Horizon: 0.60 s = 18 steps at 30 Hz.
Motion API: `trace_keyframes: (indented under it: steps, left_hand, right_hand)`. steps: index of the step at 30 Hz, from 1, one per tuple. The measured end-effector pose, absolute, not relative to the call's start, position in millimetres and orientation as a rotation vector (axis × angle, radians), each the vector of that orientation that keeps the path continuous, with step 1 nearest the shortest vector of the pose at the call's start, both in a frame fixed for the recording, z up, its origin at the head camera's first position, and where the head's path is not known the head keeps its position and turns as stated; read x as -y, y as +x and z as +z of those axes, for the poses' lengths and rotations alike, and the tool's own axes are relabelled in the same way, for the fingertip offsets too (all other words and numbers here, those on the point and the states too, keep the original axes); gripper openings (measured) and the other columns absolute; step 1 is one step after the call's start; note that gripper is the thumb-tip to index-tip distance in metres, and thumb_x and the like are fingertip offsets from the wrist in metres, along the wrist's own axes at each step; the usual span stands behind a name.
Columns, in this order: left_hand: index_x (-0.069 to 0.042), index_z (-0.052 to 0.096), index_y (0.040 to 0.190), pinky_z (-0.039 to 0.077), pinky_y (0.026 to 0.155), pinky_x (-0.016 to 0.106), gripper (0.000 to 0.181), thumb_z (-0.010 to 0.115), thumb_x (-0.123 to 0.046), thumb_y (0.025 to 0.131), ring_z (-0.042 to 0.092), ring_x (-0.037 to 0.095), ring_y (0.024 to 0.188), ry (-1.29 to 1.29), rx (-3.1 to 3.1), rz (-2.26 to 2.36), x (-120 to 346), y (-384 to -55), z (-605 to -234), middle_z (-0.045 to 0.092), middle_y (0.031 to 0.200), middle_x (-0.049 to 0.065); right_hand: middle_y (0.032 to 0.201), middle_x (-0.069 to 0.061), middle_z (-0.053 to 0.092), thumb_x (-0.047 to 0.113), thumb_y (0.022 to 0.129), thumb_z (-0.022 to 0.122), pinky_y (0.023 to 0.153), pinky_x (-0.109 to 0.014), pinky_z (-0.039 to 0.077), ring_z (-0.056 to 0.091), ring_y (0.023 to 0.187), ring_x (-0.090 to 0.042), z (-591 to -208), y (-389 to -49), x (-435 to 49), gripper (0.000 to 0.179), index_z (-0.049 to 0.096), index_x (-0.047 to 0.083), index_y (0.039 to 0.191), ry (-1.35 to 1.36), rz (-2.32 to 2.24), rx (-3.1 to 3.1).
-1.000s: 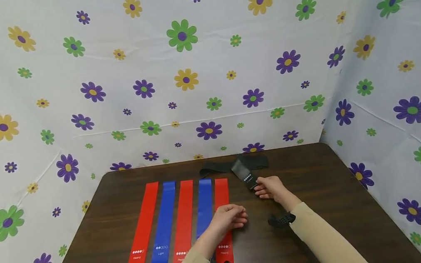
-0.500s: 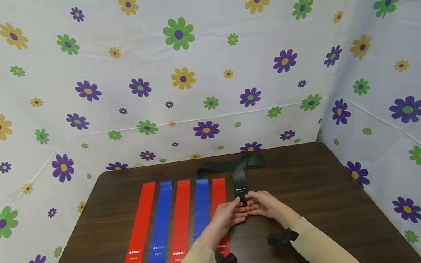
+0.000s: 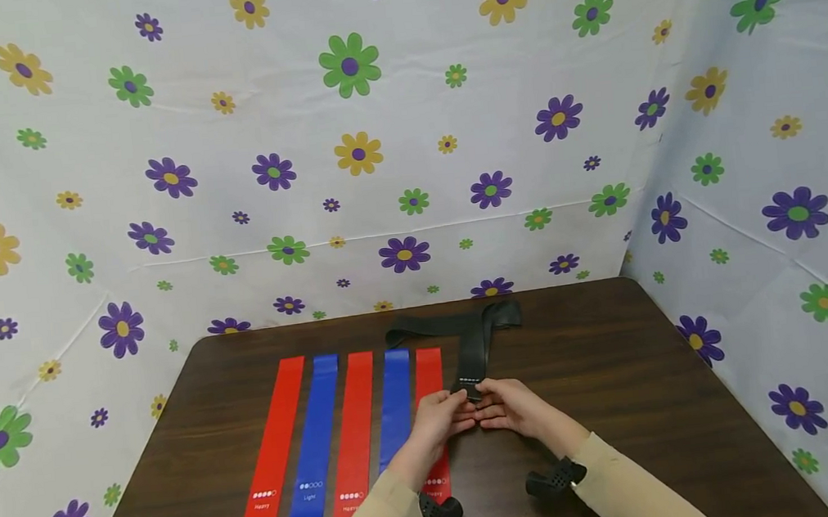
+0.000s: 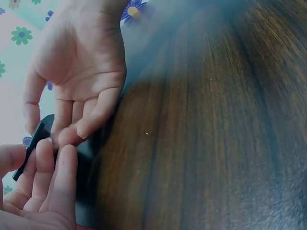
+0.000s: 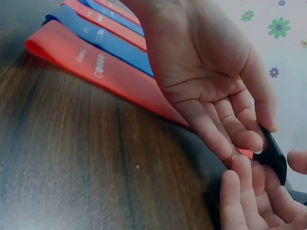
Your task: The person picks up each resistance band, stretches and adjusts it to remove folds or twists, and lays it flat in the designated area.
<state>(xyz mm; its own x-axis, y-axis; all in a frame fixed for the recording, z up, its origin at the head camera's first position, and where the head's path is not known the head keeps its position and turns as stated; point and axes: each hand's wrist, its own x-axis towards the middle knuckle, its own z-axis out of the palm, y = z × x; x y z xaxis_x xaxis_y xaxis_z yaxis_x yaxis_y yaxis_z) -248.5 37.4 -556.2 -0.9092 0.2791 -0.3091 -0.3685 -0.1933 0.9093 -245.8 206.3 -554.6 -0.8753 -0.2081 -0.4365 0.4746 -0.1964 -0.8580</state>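
A black resistance band (image 3: 474,348) runs from the back of the table toward me, its near end raised a little. My left hand (image 3: 436,425) pinches the left corner of that end between thumb and fingers. At the right corner my right hand (image 3: 517,408) pinches the same end, and the fingertips of both hands meet beneath it. In the left wrist view the band's edge (image 4: 29,151) shows dark between the thumbs and fingers. The right wrist view has the folded band end (image 5: 272,155) between the two hands.
To the left lie a red band (image 3: 273,443), a blue band (image 3: 314,448), another red band (image 3: 356,436), a second blue band (image 3: 394,400) and a third red band (image 3: 428,372), side by side. My left forearm covers parts of them. Behind the table (image 3: 577,343) hangs a flowered cloth (image 3: 403,128).
My right hand has brought the black band's near end leftward and toward me. My left hand has joined it and now pinches the other corner. The band's front part has straightened.
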Motion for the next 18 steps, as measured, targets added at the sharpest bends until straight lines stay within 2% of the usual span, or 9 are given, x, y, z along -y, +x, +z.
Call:
trace_keyframes:
  steps: [4, 7, 11, 15, 18]
  left_hand:
    - [-0.001, 0.059, 0.089, 0.058, 0.072, 0.039, 0.015, 0.062, -0.015, 0.094, 0.068, 0.018, 0.076, -0.086, -1.731, 2.115, -35, -249, -550, 0.068, 0.080, 0.010]
    - [-0.003, 0.060, 0.086, 0.058, 0.071, 0.039, 0.015, 0.061, -0.016, 0.095, 0.067, 0.017, 0.076, -0.064, -1.772, 2.081, -33, -249, -545, 0.067, 0.078, 0.007]
    - [-0.003, 0.061, 0.086, 0.058, 0.070, 0.039, 0.015, 0.062, -0.016, 0.094, 0.067, 0.017, 0.075, -0.005, -1.802, 2.046, -31, -249, -539, 0.067, 0.077, 0.007]
    - [0.000, 0.064, 0.092, 0.058, 0.070, 0.039, 0.017, 0.063, -0.017, 0.093, 0.069, 0.020, 0.076, 0.069, -1.838, 1.987, -31, -245, -532, 0.069, 0.077, 0.008]
    - [0.002, 0.065, 0.095, 0.058, 0.070, 0.038, 0.020, 0.063, -0.018, 0.093, 0.069, 0.020, 0.076, 0.103, -1.859, 1.948, -30, -240, -526, 0.069, 0.077, 0.008]
  right_hand:
    - [0.083, -0.003, 0.066, 0.023, 0.096, 0.053, 0.063, -0.026, 0.054, 0.065, 0.070, -0.013, -552, -249, -206, 0.020, 0.060, 0.005, 0.102, 0.364, -2.149, -1.636]
    - [0.090, -0.002, 0.068, 0.026, 0.097, 0.052, 0.063, -0.025, 0.052, 0.065, 0.074, -0.013, -551, -254, -206, 0.031, 0.054, 0.002, 0.117, 0.415, -2.181, -1.602]
    - [0.104, -0.007, 0.066, 0.026, 0.098, 0.050, 0.071, -0.029, 0.053, 0.065, 0.084, -0.014, -549, -263, -207, 0.049, 0.040, -0.004, 0.136, 0.484, -2.279, -1.501]
    - [0.109, -0.010, 0.064, 0.023, 0.099, 0.047, 0.079, -0.031, 0.051, 0.063, 0.089, -0.016, -545, -273, -207, 0.049, 0.036, -0.005, 0.138, 0.552, -2.391, -1.384]
    - [0.122, -0.016, 0.062, 0.020, 0.100, 0.044, 0.091, -0.036, 0.046, 0.061, 0.101, -0.021, -540, -279, -208, 0.049, 0.031, -0.003, 0.142, 0.556, -2.474, -1.264]
